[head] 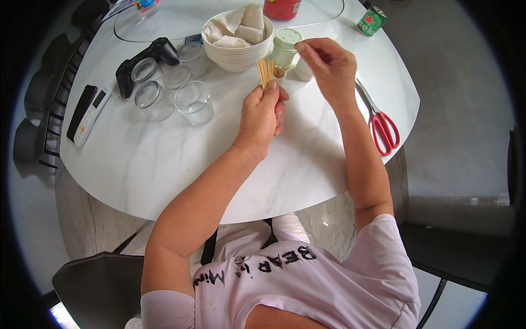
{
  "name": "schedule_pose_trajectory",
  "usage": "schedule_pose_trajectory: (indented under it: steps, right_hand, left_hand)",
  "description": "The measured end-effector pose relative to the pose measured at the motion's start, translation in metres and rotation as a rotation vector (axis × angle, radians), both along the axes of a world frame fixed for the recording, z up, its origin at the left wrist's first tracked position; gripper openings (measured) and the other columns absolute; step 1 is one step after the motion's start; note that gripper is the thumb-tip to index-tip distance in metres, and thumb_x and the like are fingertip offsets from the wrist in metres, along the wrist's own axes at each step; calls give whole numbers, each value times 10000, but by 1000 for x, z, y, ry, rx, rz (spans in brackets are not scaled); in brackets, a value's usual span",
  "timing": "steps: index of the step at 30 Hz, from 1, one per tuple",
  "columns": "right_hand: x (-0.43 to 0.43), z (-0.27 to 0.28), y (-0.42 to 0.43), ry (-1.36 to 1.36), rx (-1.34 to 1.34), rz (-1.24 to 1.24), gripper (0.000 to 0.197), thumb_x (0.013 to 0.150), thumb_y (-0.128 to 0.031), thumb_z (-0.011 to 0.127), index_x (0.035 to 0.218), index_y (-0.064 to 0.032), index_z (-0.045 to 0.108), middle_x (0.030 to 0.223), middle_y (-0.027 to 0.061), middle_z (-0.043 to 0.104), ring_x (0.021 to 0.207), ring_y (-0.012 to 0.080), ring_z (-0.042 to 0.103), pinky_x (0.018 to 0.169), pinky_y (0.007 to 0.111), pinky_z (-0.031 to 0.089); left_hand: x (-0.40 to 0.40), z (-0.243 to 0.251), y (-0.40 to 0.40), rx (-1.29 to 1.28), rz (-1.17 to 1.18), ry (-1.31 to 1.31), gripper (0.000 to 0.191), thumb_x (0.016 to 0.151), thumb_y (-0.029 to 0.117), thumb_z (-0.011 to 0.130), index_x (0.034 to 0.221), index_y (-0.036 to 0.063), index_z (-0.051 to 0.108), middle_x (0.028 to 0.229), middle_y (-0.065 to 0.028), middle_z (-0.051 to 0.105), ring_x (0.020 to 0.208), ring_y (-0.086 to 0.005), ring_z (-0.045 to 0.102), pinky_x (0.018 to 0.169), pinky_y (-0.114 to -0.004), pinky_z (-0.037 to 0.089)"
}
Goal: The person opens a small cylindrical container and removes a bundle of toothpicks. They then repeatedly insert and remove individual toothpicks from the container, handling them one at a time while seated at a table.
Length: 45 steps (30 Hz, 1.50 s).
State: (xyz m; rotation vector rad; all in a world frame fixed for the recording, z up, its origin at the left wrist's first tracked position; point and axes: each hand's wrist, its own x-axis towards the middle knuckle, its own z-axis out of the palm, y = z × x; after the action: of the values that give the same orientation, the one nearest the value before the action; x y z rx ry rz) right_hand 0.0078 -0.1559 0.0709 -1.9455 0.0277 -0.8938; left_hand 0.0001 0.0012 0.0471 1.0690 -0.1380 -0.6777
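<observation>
A bundle of wooden toothpicks [265, 72] stands upright in my left hand [261, 113], held between thumb and fingers. Just behind it, more toothpicks poke out of a small white holder [280, 77]. To the right my right hand [328, 61] is raised beside a light green lidded container [284, 46], thumb and index finger close together; whether something thin is between them cannot be told. A whitish round container [303, 70] is partly hidden behind that hand. Red-handled scissors [383, 131] lie to the right of my right forearm.
Several clear glass jars [194, 105] and lids, a black game controller [141, 61], a white remote [92, 117] and a dark case [81, 111] are at left. Stacked white bowls [238, 55] hold cloths [242, 31]. A red container [282, 8] and a green can [372, 21] stand farther back.
</observation>
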Motion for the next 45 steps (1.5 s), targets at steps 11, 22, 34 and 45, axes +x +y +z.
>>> schedule_pose_trajectory:
  steps: [11,22,34,45]
  right_hand:
    - [-10,8,15,239,-38,160,259,838,-241,671,878,14,692,677,64,639,589,90,537,534,255,432]
    - [-7,6,9,272,111,219,173,819,-143,682,856,27,692,680,37,635,599,73,519,544,219,421]
    - [-9,5,16,216,-304,-2,142,813,-174,685,852,-38,699,724,64,647,581,119,540,541,256,437]
    - [-9,7,16,342,104,268,187,839,-137,659,885,43,680,718,58,655,638,82,558,578,231,459]
  left_hand:
    - [-2,4,0,32,-45,21,333,979,390,415,824,101,477,581,47,343,454,-49,282,414,-210,266]
    - [-2,2,0,-14,-21,10,334,981,385,410,827,95,472,585,45,335,458,-51,282,417,-208,270]
    - [0,2,2,-8,-37,26,329,981,379,411,820,97,468,579,43,348,456,-51,294,416,-210,279]
    - [-1,2,1,-19,-109,27,315,988,358,397,823,100,473,583,46,342,458,-51,287,421,-212,265]
